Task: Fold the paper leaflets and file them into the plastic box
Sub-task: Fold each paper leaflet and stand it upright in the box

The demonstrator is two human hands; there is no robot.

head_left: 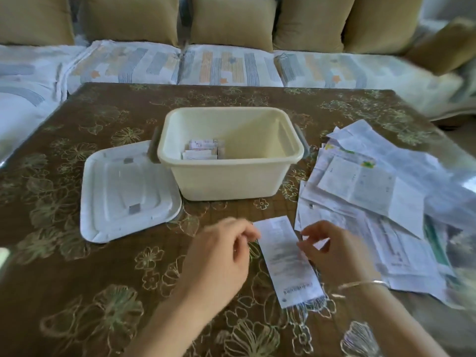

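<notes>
A long narrow white leaflet (286,258) lies lengthwise on the table in front of me. My left hand (221,251) has its fingers curled at the leaflet's upper left edge. My right hand (332,251) pinches the leaflet's right edge between thumb and fingertips. Behind the leaflet stands the open cream plastic box (229,176), with several folded leaflets (202,150) standing at its back left. A loose pile of unfolded leaflets (373,202) spreads on the table to the right.
The box's white lid (126,194) lies flat to the left of the box. The brown floral tablecloth (90,292) covers the table. A sofa with tan cushions (231,21) runs along the far side.
</notes>
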